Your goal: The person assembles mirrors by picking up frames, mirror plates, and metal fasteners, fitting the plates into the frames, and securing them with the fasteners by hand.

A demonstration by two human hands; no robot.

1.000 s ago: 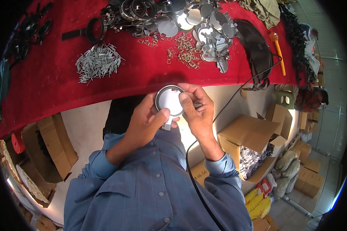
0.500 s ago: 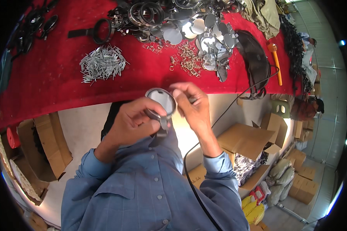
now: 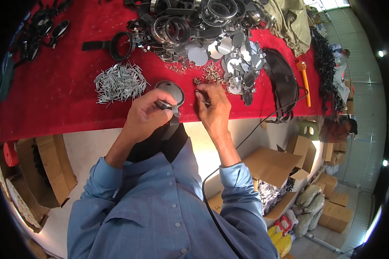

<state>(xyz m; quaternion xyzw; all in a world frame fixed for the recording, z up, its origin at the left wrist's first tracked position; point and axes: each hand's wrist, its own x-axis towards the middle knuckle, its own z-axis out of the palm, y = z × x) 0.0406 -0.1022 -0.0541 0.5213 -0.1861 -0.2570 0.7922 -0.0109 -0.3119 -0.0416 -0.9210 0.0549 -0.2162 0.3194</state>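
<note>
The person's left hand [image 3: 146, 118] pinches a round, black-rimmed piece with a grey disc face [image 3: 172, 90] between thumb and fingers, just right of the pile of slim silver metal pins [image 3: 119, 84]. Farther right of that pile, the right hand [image 3: 215, 108] keeps its fingers narrow around a slim grey metallic object [image 3: 206, 103]; whether its fingertips also grip one of the small brass-coloured metal clips [image 3: 212, 73] nearby, one cannot tell.

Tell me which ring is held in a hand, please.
The ring gripped by the left hand, with a grey disc inside; the other rings lie untouched on the table.
</note>
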